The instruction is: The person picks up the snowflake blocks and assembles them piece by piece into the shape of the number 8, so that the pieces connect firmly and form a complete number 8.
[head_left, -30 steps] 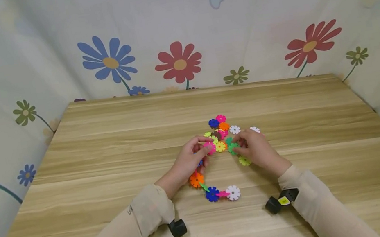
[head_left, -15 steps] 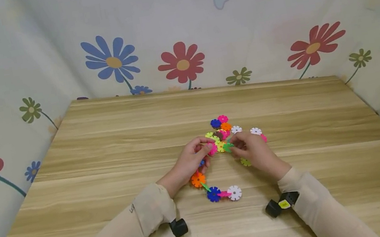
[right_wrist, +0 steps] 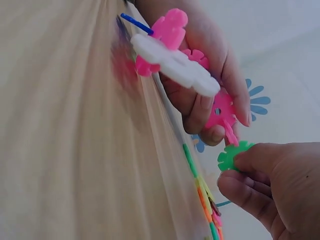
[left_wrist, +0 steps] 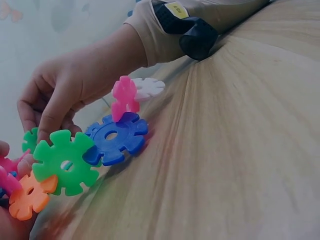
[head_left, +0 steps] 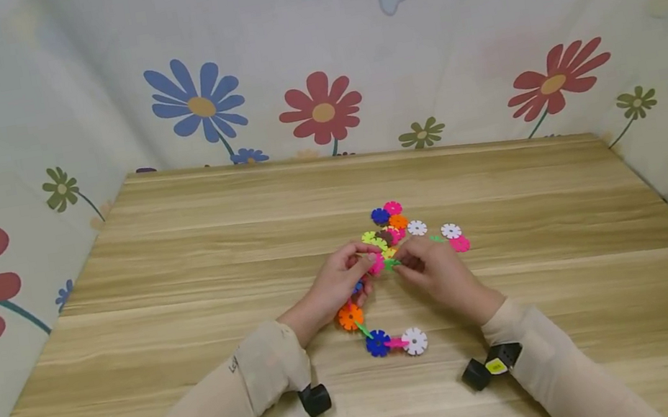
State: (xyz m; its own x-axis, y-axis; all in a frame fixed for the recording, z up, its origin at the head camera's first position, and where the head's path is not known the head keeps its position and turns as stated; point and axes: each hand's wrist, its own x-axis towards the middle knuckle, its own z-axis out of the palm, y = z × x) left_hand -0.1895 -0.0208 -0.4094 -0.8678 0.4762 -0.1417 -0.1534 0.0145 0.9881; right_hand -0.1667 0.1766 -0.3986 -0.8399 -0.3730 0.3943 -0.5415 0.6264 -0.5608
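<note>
My left hand (head_left: pixel 335 282) holds a chain of notched plastic flower discs, its fingers around a pink disc (right_wrist: pixel 220 111) at the upper end. From there the chain bends down towards me through an orange disc (head_left: pixel 350 317), a blue disc (head_left: pixel 378 343) and a white disc (head_left: pixel 415 341). Between thumb and fingers my right hand (head_left: pixel 446 274) pinches a green disc (right_wrist: pixel 234 155). In the right wrist view, the green disc's edge is right at a pink piece's lower tip, just below the left fingers. Part of the chain is hidden by the left hand.
Beyond the hands lies a loose cluster of discs, among them a dark blue disc (head_left: pixel 380 216) and an orange one (head_left: pixel 398 221). Two white discs, one by a pink disc (head_left: pixel 460 244), lie to its right. The wooden table (head_left: pixel 183 247) meets a flowered curtain at the back.
My right hand has moved left with the green disc, up to the left hand's pink disc, and the green disc has turned edge-on. A lime disc is now hidden behind the right hand.
</note>
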